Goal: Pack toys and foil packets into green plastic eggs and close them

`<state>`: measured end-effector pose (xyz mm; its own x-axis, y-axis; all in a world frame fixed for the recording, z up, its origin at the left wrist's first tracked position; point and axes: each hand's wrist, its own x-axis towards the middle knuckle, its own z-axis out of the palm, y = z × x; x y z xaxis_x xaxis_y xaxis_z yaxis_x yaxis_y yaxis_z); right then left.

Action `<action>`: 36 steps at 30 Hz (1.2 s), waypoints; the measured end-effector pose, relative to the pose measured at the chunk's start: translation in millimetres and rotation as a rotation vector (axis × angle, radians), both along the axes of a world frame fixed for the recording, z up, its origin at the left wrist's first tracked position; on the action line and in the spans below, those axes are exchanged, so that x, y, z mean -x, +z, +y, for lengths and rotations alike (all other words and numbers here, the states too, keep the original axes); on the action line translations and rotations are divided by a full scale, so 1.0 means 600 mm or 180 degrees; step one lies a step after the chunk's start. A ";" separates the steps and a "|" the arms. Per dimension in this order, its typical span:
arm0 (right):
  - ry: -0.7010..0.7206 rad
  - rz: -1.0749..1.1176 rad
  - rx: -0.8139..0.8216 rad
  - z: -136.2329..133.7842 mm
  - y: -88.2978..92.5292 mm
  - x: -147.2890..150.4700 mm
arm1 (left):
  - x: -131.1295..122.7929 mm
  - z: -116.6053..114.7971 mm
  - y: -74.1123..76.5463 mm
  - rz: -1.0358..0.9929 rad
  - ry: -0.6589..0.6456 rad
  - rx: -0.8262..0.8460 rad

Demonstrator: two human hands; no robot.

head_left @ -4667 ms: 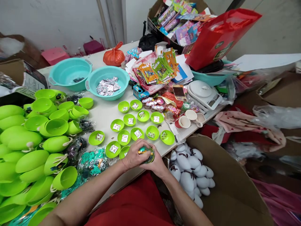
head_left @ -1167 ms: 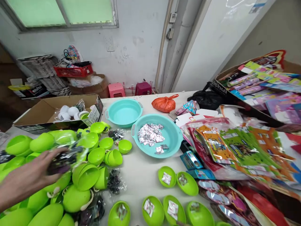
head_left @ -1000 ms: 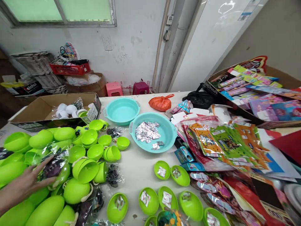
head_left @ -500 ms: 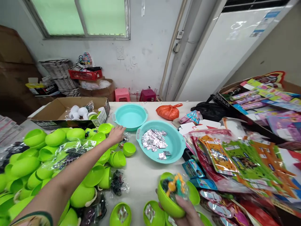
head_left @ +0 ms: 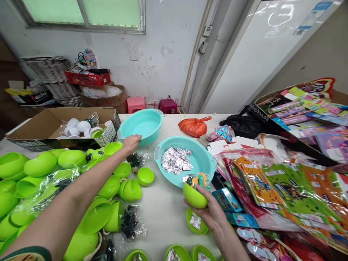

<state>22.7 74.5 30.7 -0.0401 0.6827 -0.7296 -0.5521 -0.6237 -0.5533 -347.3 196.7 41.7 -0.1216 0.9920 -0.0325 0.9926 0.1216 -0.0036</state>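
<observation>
My left hand (head_left: 132,143) reaches across the table and grips the near rim of a turquoise basin (head_left: 143,125), which is bare inside and tilted. In my right hand (head_left: 210,206) is a lime-green plastic cup (head_left: 194,197), with a clear bag of small orange, teal and dark toys (head_left: 199,180) sticking out of its top. Behind that cup stands a second turquoise basin (head_left: 203,156), holding a heap of small printed sachets (head_left: 176,160). Beneath my right hand, a green cup (head_left: 194,220) on the table contains a sachet; similar cups (head_left: 176,252) line the front edge.
Many green cups and shells (head_left: 43,163) are piled at the left, with bagged dark parts (head_left: 132,221) beside them. A cardboard box (head_left: 27,141) with white balls stands behind. To the right lie packaged toys (head_left: 288,185), an orange bag (head_left: 192,127) and a black bag (head_left: 241,125).
The rear basin has shifted left and tipped, with my left hand at its rim. My right hand has raised the filled cup away from the front row, toward the sachet basin. The view has shifted.
</observation>
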 end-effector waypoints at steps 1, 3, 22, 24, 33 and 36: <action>0.0020 -0.0010 -0.0077 0.016 0.003 0.005 | 0.009 -0.001 0.021 0.0033 0.0049 -0.0135; 0.0107 -0.0003 -0.0310 0.060 0.011 0.022 | 0.029 -0.008 0.067 0.0126 0.0123 -0.0413; 0.1912 0.0724 -0.0742 0.147 -0.076 0.391 | 0.004 -0.060 0.178 0.0526 -0.0588 -0.1273; 0.2035 0.0752 -0.0757 0.143 -0.074 0.402 | -0.051 -0.034 0.170 0.0293 -0.0877 -0.1287; 0.1953 0.0573 -0.0903 0.117 -0.057 0.297 | -0.289 0.060 0.062 -0.1696 -0.1726 -0.1258; 0.1690 0.0329 -0.0883 0.087 -0.056 0.196 | -0.305 0.059 0.015 -0.1702 -0.1647 -0.1043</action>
